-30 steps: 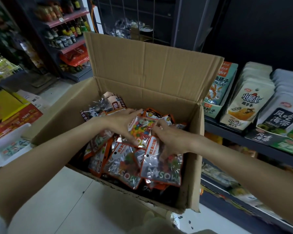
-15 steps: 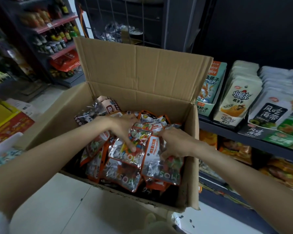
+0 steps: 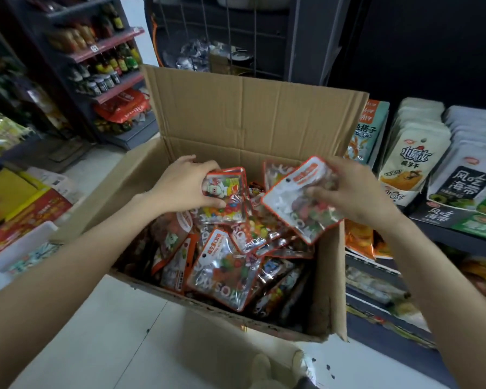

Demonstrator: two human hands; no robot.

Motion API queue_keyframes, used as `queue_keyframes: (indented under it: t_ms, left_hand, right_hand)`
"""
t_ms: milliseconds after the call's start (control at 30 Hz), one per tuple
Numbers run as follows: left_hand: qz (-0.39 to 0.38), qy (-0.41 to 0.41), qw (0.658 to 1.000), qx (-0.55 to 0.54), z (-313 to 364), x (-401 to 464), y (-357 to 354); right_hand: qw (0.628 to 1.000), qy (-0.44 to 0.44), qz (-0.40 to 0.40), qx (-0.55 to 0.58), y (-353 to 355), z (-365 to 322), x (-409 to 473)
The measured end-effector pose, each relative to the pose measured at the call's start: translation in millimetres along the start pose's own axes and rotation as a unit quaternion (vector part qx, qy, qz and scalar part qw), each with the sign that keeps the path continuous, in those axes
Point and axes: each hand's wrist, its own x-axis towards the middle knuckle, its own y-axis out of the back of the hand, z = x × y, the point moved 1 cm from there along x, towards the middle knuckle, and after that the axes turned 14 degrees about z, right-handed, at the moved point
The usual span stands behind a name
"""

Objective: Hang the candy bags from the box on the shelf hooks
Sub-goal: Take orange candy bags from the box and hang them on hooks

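Left hand (image 3: pixel 184 184) grips candy bag (image 3: pixel 225 196) over box (image 3: pixel 253 113); right hand (image 3: pixel 354 192) holds second bag (image 3: pixel 300 203), lifted; risk: slick film slipping, bags dropping into pile.

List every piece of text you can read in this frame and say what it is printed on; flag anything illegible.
"MOSOW", upside down: clear candy bag at the box's near edge.
"小魔女": white pouches on the right shelf.
"风吃海带": dark-labelled pouch, and again on the display box below it.
"鱼搭子": teal pack behind the box flap.
Too blurred to read: the orange headers of the bags in the left hand and right hand, bottle labels, shelf price tags.
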Motion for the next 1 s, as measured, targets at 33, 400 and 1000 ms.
queue_keyframes:
  t_ms: [33,400,1000]
  left_hand:
    - [-0.005,0.034,0.999,-0.027,1,0,4]
    - [0.084,0.213,0.792,-0.566,126,1,50]
    - [0.035,0.032,0.856,-0.514,446,-16,-45]
  right_hand:
    - [0.999,-0.019,0.025,0.043,7,1,-1]
    - [0.847,-0.203,0.023,0.49,61,7,-42]
    - [0.876,-0.256,0.271,0.306,281,184,-217]
